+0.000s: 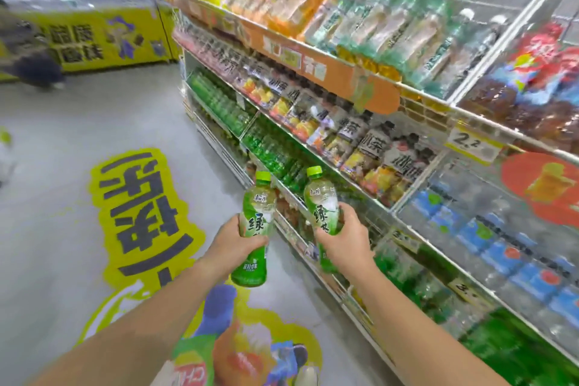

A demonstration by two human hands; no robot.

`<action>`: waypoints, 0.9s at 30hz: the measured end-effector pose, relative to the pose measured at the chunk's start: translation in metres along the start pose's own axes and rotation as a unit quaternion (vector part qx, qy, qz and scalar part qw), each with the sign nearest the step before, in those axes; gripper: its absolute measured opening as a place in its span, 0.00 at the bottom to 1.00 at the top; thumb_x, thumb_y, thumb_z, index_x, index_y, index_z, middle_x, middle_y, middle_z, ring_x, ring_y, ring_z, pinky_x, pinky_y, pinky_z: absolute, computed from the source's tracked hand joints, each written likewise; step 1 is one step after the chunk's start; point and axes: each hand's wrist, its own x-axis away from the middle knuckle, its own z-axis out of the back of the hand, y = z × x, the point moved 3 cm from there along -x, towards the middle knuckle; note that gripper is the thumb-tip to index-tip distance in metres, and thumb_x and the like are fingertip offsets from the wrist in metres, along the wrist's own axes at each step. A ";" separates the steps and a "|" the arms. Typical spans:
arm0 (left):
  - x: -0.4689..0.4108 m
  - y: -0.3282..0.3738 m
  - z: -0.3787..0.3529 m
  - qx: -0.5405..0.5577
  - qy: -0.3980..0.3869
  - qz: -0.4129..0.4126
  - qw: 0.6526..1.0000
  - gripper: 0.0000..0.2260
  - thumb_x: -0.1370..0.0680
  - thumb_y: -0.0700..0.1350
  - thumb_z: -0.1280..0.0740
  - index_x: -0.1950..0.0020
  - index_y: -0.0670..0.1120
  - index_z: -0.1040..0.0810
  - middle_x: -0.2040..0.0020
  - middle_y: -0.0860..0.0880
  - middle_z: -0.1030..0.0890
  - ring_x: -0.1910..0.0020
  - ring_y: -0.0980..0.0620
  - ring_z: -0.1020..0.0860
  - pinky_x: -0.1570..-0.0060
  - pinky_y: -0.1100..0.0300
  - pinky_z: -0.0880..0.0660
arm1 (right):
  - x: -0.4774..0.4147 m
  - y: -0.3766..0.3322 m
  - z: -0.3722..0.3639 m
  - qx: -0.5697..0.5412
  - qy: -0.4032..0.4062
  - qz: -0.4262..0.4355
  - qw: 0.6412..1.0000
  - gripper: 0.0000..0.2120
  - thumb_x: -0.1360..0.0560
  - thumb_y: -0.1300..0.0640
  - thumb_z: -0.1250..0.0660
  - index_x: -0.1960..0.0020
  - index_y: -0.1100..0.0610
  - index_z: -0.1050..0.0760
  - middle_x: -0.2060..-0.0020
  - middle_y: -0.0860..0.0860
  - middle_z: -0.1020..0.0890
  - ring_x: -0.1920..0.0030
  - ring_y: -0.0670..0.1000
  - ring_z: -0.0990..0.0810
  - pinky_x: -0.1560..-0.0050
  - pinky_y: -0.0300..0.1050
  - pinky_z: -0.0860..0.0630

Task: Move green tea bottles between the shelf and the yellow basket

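Nearest to us, our two bare forearms reach forward over the grey floor, which carries a yellow sticker with dark characters and a colourful printed decal at the bottom edge.

We hold two green tea bottles, one in each hand. Our left hand is wrapped around the middle of the left bottle, fingers curled over its label. That bottle stands nearly upright, long axis vertical with a slight lean to the right, lime cap on top, green base hanging below the hand. Our right hand is closed around the lower half of the right bottle. This one also points cap up, its long axis tilted a little to the left, so the two caps sit near each other but apart. Both bottles are in the air in front of the shelf, not resting on it.

Beyond them, the shelf runs away to the left in several tiers. The lower tier holds rows of green bottles, too many and too blurred to count. Above sit dark-labelled drinks, and higher still, white-capped bottles. A yellow price tag hangs on a rail at right.

Farthest off, a yellow display counter stands across the aisle.
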 end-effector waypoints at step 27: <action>-0.367 -0.016 0.006 -0.144 -0.149 0.101 0.973 0.17 0.39 0.42 0.22 0.53 0.46 0.20 0.60 0.45 0.15 0.61 0.46 0.17 0.55 0.49 0.19 | -0.269 0.069 -0.145 -0.047 -0.029 -0.171 0.984 0.25 0.30 0.56 0.25 0.37 0.47 0.31 0.51 0.45 0.19 0.55 0.45 0.19 0.56 0.43 0.22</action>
